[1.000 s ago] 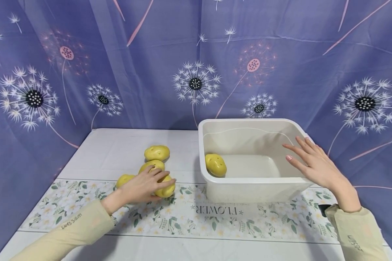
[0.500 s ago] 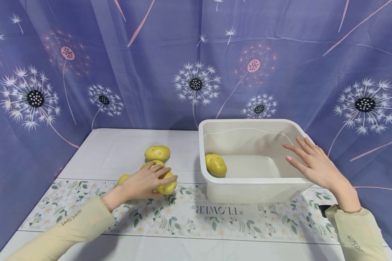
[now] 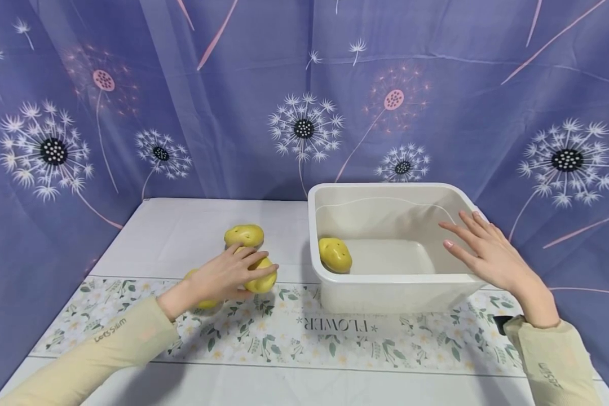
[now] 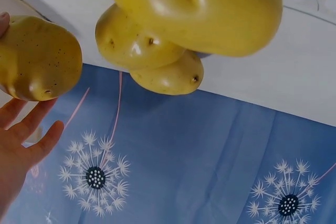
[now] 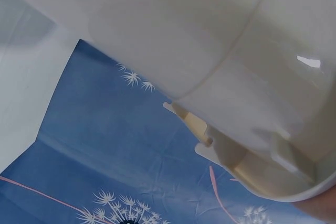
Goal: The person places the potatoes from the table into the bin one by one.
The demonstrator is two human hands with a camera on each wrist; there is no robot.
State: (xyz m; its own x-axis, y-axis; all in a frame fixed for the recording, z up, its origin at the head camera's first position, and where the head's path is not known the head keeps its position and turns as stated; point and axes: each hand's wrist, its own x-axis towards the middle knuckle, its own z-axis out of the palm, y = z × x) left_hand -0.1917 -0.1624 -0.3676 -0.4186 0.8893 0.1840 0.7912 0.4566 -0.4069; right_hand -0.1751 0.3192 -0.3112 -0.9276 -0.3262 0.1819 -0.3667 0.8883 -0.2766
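Observation:
My left hand [image 3: 218,277] holds a yellow potato [image 3: 261,275] between thumb and fingers. In the left wrist view that potato [image 4: 39,59] looks apart from the others, with the fingers [image 4: 39,150] against its side. Behind the hand lies another potato [image 3: 244,235]. One more potato [image 3: 206,304] shows partly beneath the wrist, and a third [image 4: 139,40] is mostly covered by the hand in the head view. My right hand [image 3: 492,254] rests on the right rim of a white plastic bin [image 3: 385,296], fingers spread. A single potato [image 3: 335,255] sits inside the bin at its left wall.
A white tablecloth [image 3: 264,389] with a flower-printed band covers the table. Purple dandelion-patterned curtains [image 3: 223,113] stand close behind the table and on both sides. A gap of cloth separates the potatoes from the bin.
My left hand has moved slightly right and away from me with the potato, raising it a little. More of the potato under the wrist shows now. The right hand and bin stay put.

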